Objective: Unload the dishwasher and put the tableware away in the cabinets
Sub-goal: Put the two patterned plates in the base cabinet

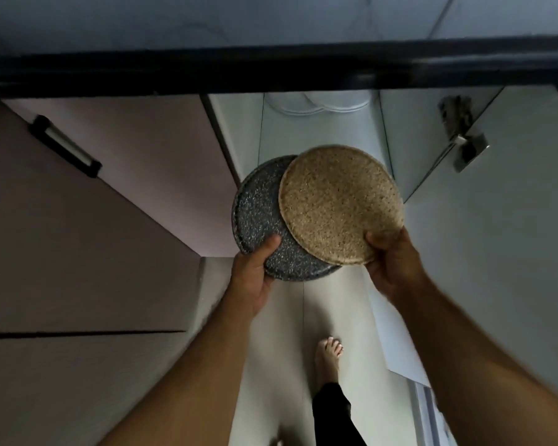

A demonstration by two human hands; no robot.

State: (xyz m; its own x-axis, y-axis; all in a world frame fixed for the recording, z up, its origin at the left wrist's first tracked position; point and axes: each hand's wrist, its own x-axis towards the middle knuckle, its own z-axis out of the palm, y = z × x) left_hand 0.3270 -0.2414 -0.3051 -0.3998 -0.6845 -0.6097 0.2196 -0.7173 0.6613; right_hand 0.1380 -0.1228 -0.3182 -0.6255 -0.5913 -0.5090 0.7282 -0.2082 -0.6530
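I hold two round speckled plates in front of an open lower cabinet. My left hand (255, 272) grips the near edge of the dark grey plate (258, 204), thumb on top. My right hand (390, 259) grips the near rim of the tan plate (339, 204), which overlaps the grey one from above on its right side. Both plates are held about level, over the floor. White plates (316, 103) show dimly at the back of the open cabinet.
A dark countertop edge (271, 69) runs across the top. A closed mauve door with a black handle (65, 149) is on the left. The open cabinet door (496, 220) with its metal hinge (464, 146) stands to the right. My bare foot (329, 352) is on the light floor.
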